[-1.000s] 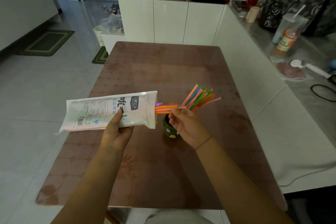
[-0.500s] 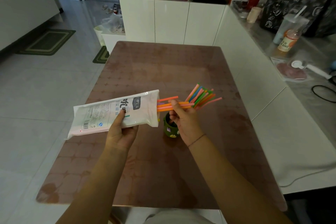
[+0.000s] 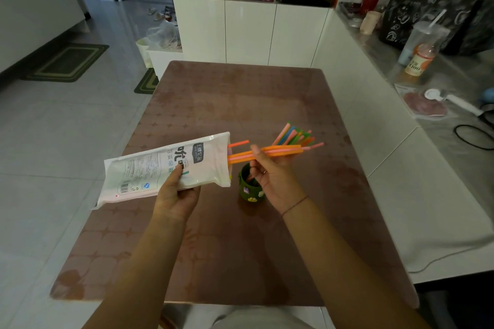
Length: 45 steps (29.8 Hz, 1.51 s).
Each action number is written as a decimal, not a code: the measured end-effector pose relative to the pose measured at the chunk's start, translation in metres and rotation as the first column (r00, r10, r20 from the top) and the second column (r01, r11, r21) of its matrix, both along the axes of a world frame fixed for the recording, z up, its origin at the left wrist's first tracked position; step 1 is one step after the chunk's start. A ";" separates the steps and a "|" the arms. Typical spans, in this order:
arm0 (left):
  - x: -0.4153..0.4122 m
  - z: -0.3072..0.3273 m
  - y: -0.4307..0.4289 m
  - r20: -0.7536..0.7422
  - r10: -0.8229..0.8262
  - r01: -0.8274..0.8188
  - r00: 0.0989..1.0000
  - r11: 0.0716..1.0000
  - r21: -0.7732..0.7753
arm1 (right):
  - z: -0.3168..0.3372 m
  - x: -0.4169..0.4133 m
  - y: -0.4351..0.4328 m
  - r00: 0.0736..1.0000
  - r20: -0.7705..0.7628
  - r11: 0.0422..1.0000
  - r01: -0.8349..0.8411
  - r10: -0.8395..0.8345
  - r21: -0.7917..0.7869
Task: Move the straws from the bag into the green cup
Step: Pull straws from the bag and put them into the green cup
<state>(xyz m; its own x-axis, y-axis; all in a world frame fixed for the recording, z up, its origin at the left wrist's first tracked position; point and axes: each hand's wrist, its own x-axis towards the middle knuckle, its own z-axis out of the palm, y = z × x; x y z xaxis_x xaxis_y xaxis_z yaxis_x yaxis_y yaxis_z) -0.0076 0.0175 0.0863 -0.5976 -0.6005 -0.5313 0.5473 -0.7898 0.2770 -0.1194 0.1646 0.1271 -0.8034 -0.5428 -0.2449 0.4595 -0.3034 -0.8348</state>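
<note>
My left hand (image 3: pixel 176 192) holds a white plastic straw bag (image 3: pixel 163 168) almost level above the table, its open end facing right. One orange straw (image 3: pixel 238 144) pokes out of that opening. My right hand (image 3: pixel 272 176) pinches a few orange and pink straws (image 3: pixel 278 151), drawn most of the way out of the bag. Below them stands the green cup (image 3: pixel 247 189), partly covered by my right hand. Several coloured straws (image 3: pixel 292 136) lean out of the cup toward the far right.
The brown patterned table (image 3: pixel 240 248) carries only the cup. A white counter (image 3: pixel 427 195) runs along the right with a drink cup, a bottle, dark bags and a cable. White cabinets (image 3: pixel 251 32) stand behind the table.
My right hand has pulled the orange and pink straws rightward, further out of the bag. The bag has tilted slightly, its open end higher.
</note>
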 end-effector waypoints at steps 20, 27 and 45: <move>0.028 -0.016 -0.033 -0.027 0.075 -0.076 0.997 0.997 -0.008 | 0.025 -0.055 0.043 0.931 -0.305 0.958 0.252 -0.202 0.136; 0.024 -0.016 -0.032 0.027 0.074 -0.073 0.997 0.997 -0.007 | 0.021 -0.068 0.055 0.811 -0.563 0.850 0.401 -0.157 0.341; 0.023 -0.016 -0.023 0.034 0.052 -0.051 0.998 0.998 -0.023 | -0.019 -0.042 0.011 0.768 -0.604 0.684 0.325 0.213 0.653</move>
<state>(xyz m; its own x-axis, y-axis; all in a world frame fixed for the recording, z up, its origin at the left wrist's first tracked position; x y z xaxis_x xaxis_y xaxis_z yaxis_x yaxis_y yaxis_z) 0.0158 -0.0050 0.0706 -0.5471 -0.6418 -0.5375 0.5767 -0.7543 0.3137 -0.1618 0.1756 0.1079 -0.9283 -0.3713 0.0194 -0.2070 0.4729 -0.8565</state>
